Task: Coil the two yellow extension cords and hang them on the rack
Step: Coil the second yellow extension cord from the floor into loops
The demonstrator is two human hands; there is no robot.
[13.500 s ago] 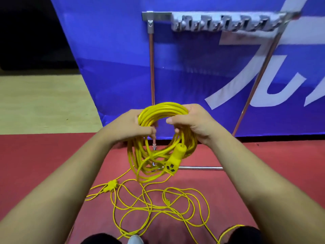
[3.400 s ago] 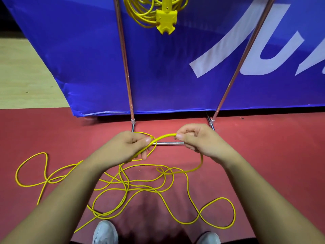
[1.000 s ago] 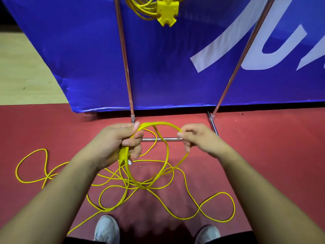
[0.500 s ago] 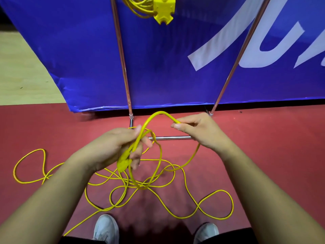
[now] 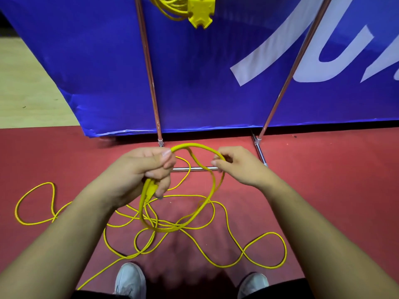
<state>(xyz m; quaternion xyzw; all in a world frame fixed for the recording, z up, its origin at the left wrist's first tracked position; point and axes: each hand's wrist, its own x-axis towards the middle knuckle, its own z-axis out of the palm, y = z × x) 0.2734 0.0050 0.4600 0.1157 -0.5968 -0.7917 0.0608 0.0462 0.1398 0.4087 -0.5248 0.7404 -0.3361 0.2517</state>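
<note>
Now my left hand [image 5: 142,169] grips the cord [image 5: 212,186] loops; my right hand [image 5: 239,167] pinches the loop's top.

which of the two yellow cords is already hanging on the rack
The coiled cord with the socket block, hanging at the top edge. The other cord sprawls on the red floor, left hand and right hand holding its loop.

The red floor [image 5: 323,190] carried the yellow cord [image 5: 16,212], sprawled in loose, overlapping loops from far left to right; the rack's foot bar [image 5: 194,168] lay on it near the blue banner [image 5: 194,83]; two pale shoes [image 5: 129,279] stood at the near edge; wooden boards [image 5: 26,93] showed beyond, left.
</note>
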